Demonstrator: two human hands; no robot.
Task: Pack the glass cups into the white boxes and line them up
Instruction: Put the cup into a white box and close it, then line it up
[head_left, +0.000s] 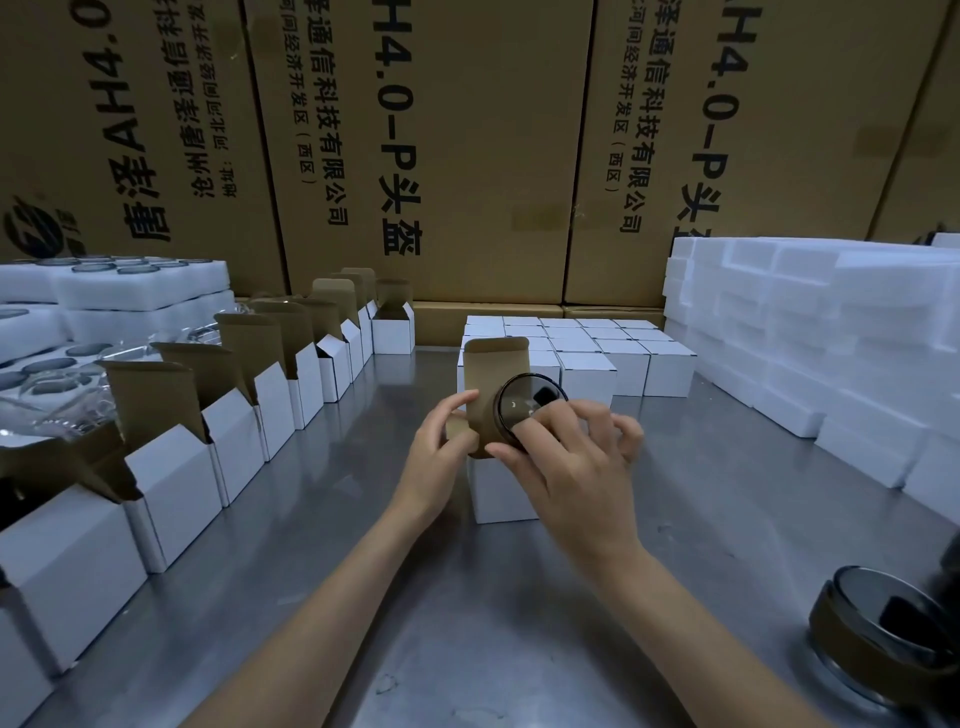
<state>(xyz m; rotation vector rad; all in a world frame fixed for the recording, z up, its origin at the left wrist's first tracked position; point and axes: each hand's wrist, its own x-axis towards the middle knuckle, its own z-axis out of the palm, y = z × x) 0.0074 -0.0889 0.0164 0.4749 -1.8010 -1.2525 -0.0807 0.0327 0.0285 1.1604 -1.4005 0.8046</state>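
The right hand (566, 457) gripped a glass cup (524, 410) at the mouth of a white box (501, 488) on the table (363, 597). The left hand (441, 441) pinched the box's open flap (493, 374). The cup looked tilted, so it might catch the rim, tip the box, or slip and break.

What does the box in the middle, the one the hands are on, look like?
The white box is small and looks like cardboard, white outside and brown inside. It stands upright on the metal table, its brown lid flap raised. The left hand holds the flap side, and the right hand holds a round dark glass cup tilted at its open top. Closed boxes stand behind it.
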